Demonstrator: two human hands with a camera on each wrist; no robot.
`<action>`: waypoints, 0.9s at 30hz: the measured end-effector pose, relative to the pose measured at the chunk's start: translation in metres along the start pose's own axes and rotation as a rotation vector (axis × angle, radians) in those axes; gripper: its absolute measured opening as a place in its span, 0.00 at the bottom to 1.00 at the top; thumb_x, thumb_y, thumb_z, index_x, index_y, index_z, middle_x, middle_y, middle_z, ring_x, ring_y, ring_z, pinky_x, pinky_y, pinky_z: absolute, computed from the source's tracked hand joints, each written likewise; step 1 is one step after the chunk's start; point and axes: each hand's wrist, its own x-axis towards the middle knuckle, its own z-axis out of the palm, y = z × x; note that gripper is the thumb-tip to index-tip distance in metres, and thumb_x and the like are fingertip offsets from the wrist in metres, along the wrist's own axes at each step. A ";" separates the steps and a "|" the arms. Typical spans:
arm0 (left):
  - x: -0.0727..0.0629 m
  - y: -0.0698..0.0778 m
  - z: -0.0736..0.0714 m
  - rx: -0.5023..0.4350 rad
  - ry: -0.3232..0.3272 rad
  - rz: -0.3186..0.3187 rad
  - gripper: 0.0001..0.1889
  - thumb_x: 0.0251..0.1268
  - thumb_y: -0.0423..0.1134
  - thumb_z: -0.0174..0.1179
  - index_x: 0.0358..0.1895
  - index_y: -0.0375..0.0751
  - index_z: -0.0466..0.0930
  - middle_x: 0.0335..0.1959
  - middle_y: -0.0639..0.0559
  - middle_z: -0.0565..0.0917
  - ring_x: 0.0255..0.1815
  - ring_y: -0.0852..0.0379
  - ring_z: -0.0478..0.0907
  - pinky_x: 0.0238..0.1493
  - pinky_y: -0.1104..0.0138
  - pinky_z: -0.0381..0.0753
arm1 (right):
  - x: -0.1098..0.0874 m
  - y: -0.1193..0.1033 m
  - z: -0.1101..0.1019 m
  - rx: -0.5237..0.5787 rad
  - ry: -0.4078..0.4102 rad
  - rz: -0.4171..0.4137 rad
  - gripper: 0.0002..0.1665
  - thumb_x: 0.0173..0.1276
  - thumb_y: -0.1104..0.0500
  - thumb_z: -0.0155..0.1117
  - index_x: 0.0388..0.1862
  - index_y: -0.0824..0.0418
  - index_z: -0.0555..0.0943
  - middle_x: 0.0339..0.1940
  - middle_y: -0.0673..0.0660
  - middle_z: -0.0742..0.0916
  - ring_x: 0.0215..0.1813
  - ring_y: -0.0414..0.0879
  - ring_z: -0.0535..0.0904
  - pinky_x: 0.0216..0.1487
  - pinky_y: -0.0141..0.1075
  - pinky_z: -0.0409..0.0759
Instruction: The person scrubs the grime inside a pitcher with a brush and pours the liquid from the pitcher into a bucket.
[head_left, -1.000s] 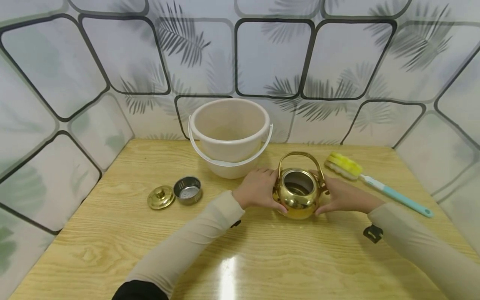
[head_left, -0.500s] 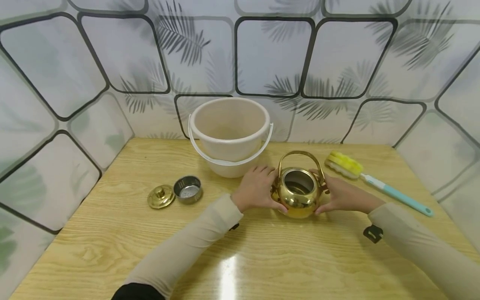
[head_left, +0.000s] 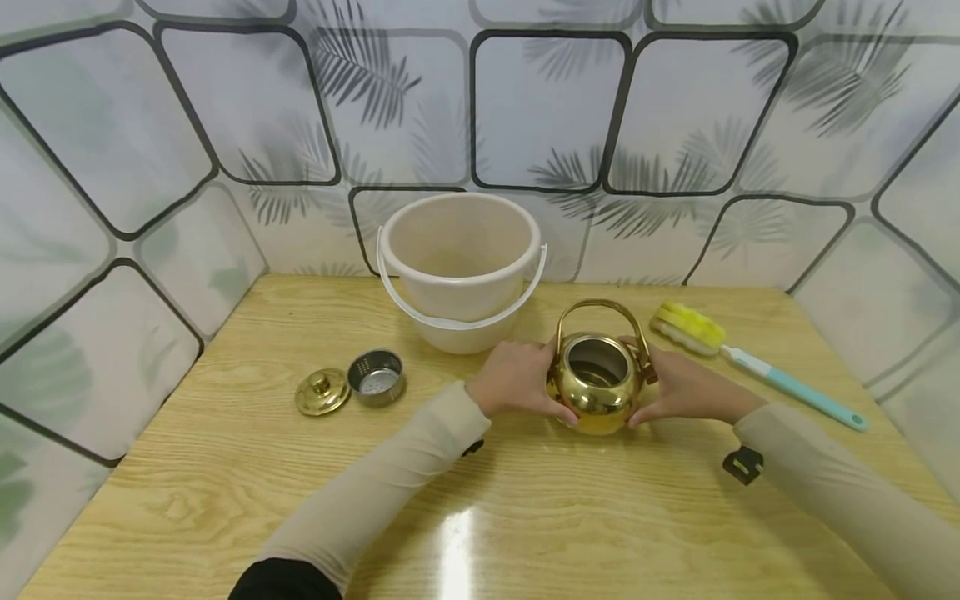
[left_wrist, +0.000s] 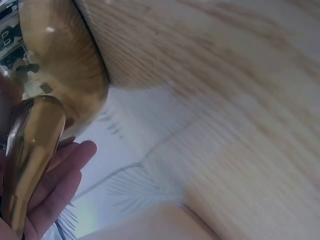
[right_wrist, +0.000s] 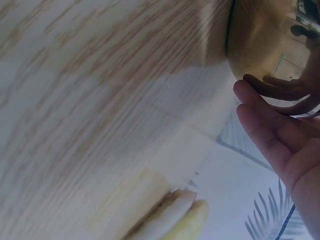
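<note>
A shiny gold teapot (head_left: 597, 400) stands lidless on the wooden table, its hoop handle upright over the round opening. My left hand (head_left: 522, 379) holds its left side, thumb at the front and fingers reaching behind. In the left wrist view the spout (left_wrist: 34, 150) lies between that hand's thumb side and fingers. From the right, my right hand (head_left: 686, 390) holds the body the same way; its fingertips meet the gold wall in the right wrist view. Off to the left are the gold lid (head_left: 322, 392) and a metal strainer cup (head_left: 377, 379), side by side.
A white bucket (head_left: 459, 308) with its handle hanging down in front stands behind the teapot. To the right lies a scrub brush (head_left: 795, 387) with a yellow sponge head and blue handle. Patterned wall panels close off the back and both sides.
The fingers of my left hand have shifted slightly and show less behind the teapot. Teapot, right hand and the other objects stay in place.
</note>
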 end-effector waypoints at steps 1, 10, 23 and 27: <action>0.000 0.000 -0.001 -0.003 -0.004 0.002 0.66 0.24 0.81 0.59 0.69 0.37 0.58 0.31 0.54 0.85 0.25 0.59 0.79 0.21 0.70 0.72 | 0.000 0.000 0.000 0.001 0.001 0.001 0.66 0.38 0.42 0.78 0.70 0.68 0.54 0.50 0.66 0.82 0.42 0.49 0.84 0.46 0.43 0.81; 0.004 0.000 -0.015 -0.031 -0.002 0.005 0.60 0.25 0.81 0.60 0.64 0.42 0.63 0.31 0.55 0.85 0.28 0.59 0.80 0.24 0.69 0.74 | 0.002 -0.007 -0.012 -0.049 0.032 -0.010 0.67 0.35 0.45 0.80 0.69 0.70 0.55 0.48 0.66 0.82 0.39 0.49 0.84 0.43 0.42 0.82; 0.011 -0.004 -0.061 -0.085 0.004 0.011 0.50 0.28 0.77 0.63 0.55 0.44 0.70 0.33 0.53 0.85 0.33 0.56 0.83 0.31 0.64 0.79 | 0.008 -0.036 -0.054 -0.088 0.044 -0.064 0.65 0.36 0.45 0.80 0.69 0.66 0.57 0.43 0.59 0.86 0.39 0.45 0.84 0.42 0.37 0.81; 0.015 -0.010 -0.076 -0.122 0.013 0.017 0.49 0.30 0.76 0.64 0.57 0.47 0.70 0.38 0.54 0.85 0.37 0.57 0.83 0.38 0.64 0.79 | 0.014 -0.045 -0.068 -0.096 0.059 -0.076 0.63 0.35 0.47 0.81 0.68 0.66 0.59 0.44 0.59 0.85 0.39 0.46 0.84 0.38 0.34 0.80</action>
